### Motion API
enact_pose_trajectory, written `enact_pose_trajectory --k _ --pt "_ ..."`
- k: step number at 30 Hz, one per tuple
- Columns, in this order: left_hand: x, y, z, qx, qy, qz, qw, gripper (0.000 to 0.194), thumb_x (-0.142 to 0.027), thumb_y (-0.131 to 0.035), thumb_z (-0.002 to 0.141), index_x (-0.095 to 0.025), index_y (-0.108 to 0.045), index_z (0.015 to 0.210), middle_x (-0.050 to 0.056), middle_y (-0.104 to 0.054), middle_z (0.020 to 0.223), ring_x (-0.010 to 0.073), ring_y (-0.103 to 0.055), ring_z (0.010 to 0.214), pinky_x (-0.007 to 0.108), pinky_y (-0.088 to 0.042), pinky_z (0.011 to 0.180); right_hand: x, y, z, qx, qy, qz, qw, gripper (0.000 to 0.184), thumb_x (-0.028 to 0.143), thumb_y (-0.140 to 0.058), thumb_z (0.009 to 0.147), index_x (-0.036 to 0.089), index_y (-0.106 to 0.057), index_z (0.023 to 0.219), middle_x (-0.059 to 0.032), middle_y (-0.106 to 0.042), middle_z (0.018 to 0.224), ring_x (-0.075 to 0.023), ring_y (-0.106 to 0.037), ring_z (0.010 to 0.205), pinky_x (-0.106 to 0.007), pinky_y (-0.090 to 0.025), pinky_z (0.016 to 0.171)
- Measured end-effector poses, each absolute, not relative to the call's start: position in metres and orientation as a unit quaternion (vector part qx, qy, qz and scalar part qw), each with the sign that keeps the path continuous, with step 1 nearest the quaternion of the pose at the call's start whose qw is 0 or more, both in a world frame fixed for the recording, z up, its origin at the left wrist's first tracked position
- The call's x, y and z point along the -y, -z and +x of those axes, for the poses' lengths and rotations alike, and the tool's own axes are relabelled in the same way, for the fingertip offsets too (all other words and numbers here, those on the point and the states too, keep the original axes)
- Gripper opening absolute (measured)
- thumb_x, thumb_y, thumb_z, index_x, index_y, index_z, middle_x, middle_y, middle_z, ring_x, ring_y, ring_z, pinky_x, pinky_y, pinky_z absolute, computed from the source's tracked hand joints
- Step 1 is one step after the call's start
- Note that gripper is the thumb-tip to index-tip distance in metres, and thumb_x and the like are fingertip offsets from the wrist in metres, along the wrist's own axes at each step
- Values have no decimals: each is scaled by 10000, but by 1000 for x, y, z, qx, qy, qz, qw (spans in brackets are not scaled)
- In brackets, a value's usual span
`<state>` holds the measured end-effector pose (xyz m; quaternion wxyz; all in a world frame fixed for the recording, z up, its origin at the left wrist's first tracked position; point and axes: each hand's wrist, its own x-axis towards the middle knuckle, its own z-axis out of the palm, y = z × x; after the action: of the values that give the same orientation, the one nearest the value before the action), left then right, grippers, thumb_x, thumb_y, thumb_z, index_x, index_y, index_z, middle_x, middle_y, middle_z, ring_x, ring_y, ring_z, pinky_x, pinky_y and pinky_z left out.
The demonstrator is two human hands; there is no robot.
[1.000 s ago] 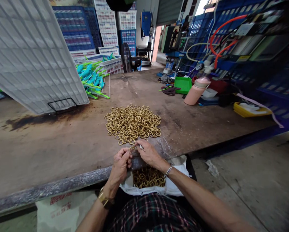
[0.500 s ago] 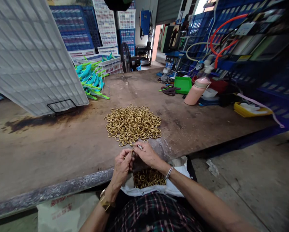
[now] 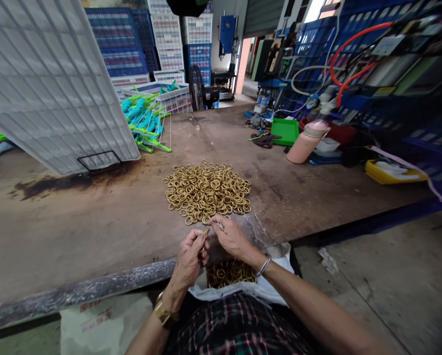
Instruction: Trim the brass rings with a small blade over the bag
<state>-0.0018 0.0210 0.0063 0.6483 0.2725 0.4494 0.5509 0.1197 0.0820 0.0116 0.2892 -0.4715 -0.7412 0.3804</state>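
Small round gold-coloured rings, metallic in look, lie in a broad heap (image 3: 208,190) at the centre of the frame, on a worn brown surface (image 3: 125,222). Just below the heap, the two hands are close to each other but apart. The left hand (image 3: 192,250) pinches a single gold-coloured ring (image 3: 206,231) between thumb and fingers; the right hand (image 3: 231,237) has its fingers closed on a small silvery object (image 3: 220,225), too small to identify. More rings (image 3: 230,273) fill an open white sack (image 3: 239,290) at lower centre, in front of a dark plaid garment (image 3: 239,325). A gold-coloured watch (image 3: 165,311) circles the left wrist, a silvery bracelet (image 3: 264,266) the right. A tall white ribbed plastic crate (image 3: 54,84) tilts at upper left, beside teal and lime-green plastic pieces (image 3: 143,121). Towards the upper right stand a pink bottle (image 3: 303,147) and a shallow green plastic tray (image 3: 285,132); a yellow plastic tray (image 3: 380,174) sits farther right.
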Motion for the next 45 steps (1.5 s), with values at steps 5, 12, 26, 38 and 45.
enact_pose_trajectory --k 5,12,26,38,45 --pt "-21 -4 -2 -470 -553 289 625 334 -473 -601 707 -187 -429 721 -68 -469 570 29 -351 385 153 -273 360 -74 -11 125 853 -221 -450 145 223 88 -441 710 177 -572 867 -47 -621 787 -146 -530 708 -228 -329 639" --pt "-20 6 -4 -502 -537 340 586 312 -485 -545 746 -192 -439 725 -70 -469 562 42 -375 396 158 -299 370 -72 -19 120 865 -191 -460 65 223 96 -424 732 165 -568 889 -75 -645 796 -164 -564 708 -242 -318 600" --pt "-10 -6 -3 -479 -537 384 578 292 -429 -544 776 -172 -466 663 -60 -476 533 36 -381 388 163 -310 382 -87 -9 124 840 -177 -511 35 252 76 -413 728 143 -555 925 -96 -638 734 -168 -553 628 -248 -298 558" --pt "-15 -15 -4 -384 -584 230 677 268 -376 -638 709 -174 -463 706 -40 -531 582 49 -416 403 157 -313 343 -72 -12 108 659 -573 -422 242 264 277 -368 824 167 -495 621 34 -496 524 -77 -414 479 -191 -320 493" --pt "-15 -9 -4 -471 -581 161 645 377 -474 -663 642 -173 -443 694 -47 -531 543 41 -427 393 143 -290 356 -73 -15 111 739 -422 -415 321 161 243 -432 800 166 -553 727 12 -544 653 -105 -471 623 -215 -352 603"
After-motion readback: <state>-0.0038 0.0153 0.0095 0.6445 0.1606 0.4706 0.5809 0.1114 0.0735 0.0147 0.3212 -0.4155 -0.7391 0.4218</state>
